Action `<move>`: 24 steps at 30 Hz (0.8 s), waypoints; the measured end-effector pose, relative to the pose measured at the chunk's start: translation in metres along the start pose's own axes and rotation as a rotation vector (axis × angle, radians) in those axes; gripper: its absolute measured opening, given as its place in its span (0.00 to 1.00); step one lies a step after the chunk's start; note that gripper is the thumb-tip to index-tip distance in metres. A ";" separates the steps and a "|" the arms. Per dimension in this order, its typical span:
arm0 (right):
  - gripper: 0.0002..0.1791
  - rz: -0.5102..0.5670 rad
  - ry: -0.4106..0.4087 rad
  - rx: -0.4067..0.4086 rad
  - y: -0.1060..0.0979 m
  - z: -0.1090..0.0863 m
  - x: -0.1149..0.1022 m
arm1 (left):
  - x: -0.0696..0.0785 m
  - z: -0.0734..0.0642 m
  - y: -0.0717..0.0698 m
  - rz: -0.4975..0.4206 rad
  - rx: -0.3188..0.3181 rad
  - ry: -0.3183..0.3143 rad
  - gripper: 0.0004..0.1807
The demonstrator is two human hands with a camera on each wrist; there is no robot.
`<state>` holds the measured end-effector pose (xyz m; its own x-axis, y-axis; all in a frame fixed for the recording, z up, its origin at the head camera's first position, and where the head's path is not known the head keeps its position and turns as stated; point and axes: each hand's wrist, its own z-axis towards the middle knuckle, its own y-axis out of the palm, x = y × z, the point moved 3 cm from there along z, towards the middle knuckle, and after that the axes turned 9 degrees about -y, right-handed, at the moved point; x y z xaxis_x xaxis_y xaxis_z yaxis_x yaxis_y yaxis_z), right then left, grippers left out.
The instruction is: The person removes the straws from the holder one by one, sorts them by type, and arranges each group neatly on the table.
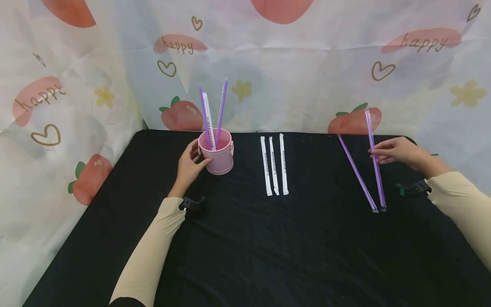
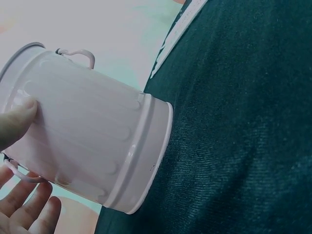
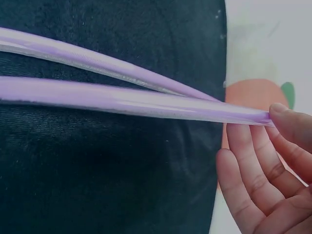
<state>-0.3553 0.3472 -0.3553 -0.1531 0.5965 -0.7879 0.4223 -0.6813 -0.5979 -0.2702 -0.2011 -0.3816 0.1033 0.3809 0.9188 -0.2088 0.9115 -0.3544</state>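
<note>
Straws [image 1: 221, 106] in pink bucket [image 1: 220, 164], lower ends out of sight

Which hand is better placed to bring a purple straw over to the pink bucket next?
Probably the right hand, which pinches one purple straw while a second purple straw lies close by. The left hand is far from both, holding the pink bucket.

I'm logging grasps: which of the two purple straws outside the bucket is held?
The rightmost purple straw, pinched in the right hand; the other, to its left, isn't held.
</note>
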 end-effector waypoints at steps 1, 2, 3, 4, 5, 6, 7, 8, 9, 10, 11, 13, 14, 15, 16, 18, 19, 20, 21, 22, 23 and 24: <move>0.09 -0.003 0.003 -0.002 0.001 0.002 0.003 | 0.000 0.000 0.000 -0.002 0.000 0.001 0.38; 0.11 -0.009 0.007 -0.003 0.002 0.005 0.005 | 0.000 0.000 0.000 -0.004 -0.002 0.001 0.38; 0.14 -0.019 0.012 -0.004 0.003 0.007 0.008 | 0.000 0.000 0.000 -0.006 -0.003 0.002 0.38; 0.18 -0.026 0.014 -0.005 0.004 0.009 0.011 | 0.001 -0.001 0.000 -0.007 -0.004 0.004 0.38; 0.20 -0.033 0.018 -0.004 0.005 0.011 0.014 | 0.001 -0.001 0.001 -0.007 -0.004 0.004 0.38; 0.22 -0.037 0.023 -0.005 0.006 0.013 0.017 | 0.001 -0.001 0.001 -0.009 -0.004 0.005 0.38; 0.23 -0.039 0.027 -0.005 0.006 0.015 0.020 | 0.001 -0.001 0.001 -0.011 -0.004 0.007 0.38; 0.24 -0.041 0.032 -0.006 0.007 0.016 0.023 | 0.001 -0.001 0.001 -0.012 -0.004 0.007 0.38; 0.24 -0.041 0.035 -0.008 0.008 0.018 0.025 | 0.000 -0.001 0.001 -0.011 -0.004 0.007 0.38; 0.24 -0.042 0.037 -0.009 0.009 0.019 0.028 | 0.000 -0.001 0.001 -0.012 -0.004 0.007 0.38; 0.24 -0.044 0.039 -0.009 0.009 0.021 0.031 | 0.000 -0.001 0.001 -0.012 -0.003 0.005 0.38; 0.25 -0.047 0.046 -0.008 0.011 0.023 0.035 | -0.001 0.000 0.001 -0.012 -0.004 0.003 0.38; 0.25 -0.048 0.050 -0.008 0.011 0.024 0.037 | -0.001 0.000 0.001 -0.013 -0.005 0.002 0.38; 0.25 -0.047 0.054 -0.009 0.011 0.025 0.039 | -0.001 0.000 0.001 -0.013 -0.005 0.001 0.38; 0.25 -0.047 0.059 -0.009 0.012 0.026 0.041 | -0.001 0.000 0.001 -0.013 -0.005 0.000 0.38; 0.24 -0.042 0.069 -0.012 0.013 0.027 0.045 | -0.001 0.001 0.001 -0.014 -0.006 -0.001 0.38; 0.24 -0.037 0.075 -0.014 0.013 0.027 0.047 | -0.002 0.001 0.001 -0.015 -0.007 -0.001 0.38; 0.23 -0.034 0.079 -0.017 0.014 0.028 0.048 | -0.002 0.001 0.001 -0.016 -0.008 -0.001 0.38; 0.23 -0.033 0.080 -0.022 0.014 0.028 0.049 | -0.002 0.001 0.001 -0.016 -0.009 -0.001 0.38; 0.23 -0.031 0.080 -0.025 0.015 0.028 0.050 | -0.002 0.001 0.001 -0.016 -0.009 -0.001 0.38; 0.23 -0.031 0.081 -0.028 0.016 0.029 0.051 | -0.002 0.001 0.001 -0.016 -0.008 0.000 0.38; 0.23 -0.030 0.080 -0.032 0.016 0.029 0.051 | -0.002 0.001 0.001 -0.017 -0.007 0.000 0.38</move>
<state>-0.3822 0.3545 -0.4098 -0.0947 0.6495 -0.7544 0.4473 -0.6493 -0.6151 -0.2719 -0.2013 -0.3833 0.1064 0.3657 0.9246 -0.2000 0.9188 -0.3403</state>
